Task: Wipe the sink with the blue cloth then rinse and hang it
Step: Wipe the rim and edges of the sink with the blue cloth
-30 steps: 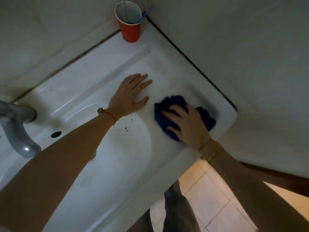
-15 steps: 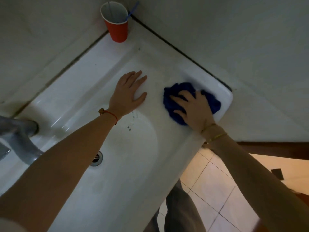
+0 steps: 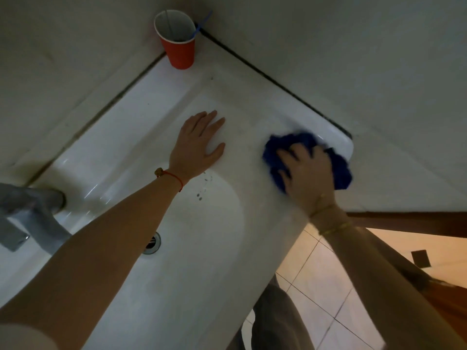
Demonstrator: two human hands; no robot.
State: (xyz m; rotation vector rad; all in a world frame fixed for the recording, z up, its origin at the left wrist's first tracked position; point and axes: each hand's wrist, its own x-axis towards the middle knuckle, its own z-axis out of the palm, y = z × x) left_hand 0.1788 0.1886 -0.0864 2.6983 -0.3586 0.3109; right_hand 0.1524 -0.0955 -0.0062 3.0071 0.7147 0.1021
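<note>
Home bathroom: white ceramic sink (image 3: 131, 137) sitting in a wall corner, metal faucet (image 3: 30, 218), red cup (image 3: 180, 50) holding a toothbrush (image 3: 202, 24), tiled floor (image 3: 328, 286) showing below.

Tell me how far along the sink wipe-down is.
Early. Nothing looks finished: dark specks mark the basin of the white ceramic sink. In hand: the right hand presses the crumpled blue cloth on the sink's right rim, blurred as if mid-wipe, while the left hand rests flat on the ledge. Left: the basin, rinsing at the grey metal faucet, then hanging.
</note>
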